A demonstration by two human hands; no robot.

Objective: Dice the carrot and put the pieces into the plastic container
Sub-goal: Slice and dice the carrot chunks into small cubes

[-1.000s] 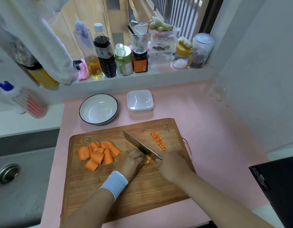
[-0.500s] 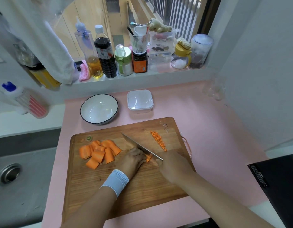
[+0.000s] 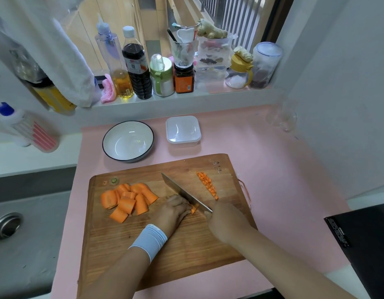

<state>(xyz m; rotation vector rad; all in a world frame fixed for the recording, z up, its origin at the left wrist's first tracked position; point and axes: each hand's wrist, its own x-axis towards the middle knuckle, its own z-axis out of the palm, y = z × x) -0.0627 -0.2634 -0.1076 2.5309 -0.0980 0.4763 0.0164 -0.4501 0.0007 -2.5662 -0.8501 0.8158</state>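
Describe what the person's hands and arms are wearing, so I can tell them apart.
The left hand has a pale blue-white ribbed wristband around its wrist. The right hand wears nothing. Both forearms are bare, with no sleeves, gloves or watch showing. Whether there are rings cannot be made out.

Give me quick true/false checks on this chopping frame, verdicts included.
1. The right hand holds the knife. True.
2. The diced carrot already lies in the container. False: it lies on the board, right of the knife.
3. The left hand steadies a carrot piece beside the blade. True.
4. The bowl stands right of the container. False: it stands left of it.
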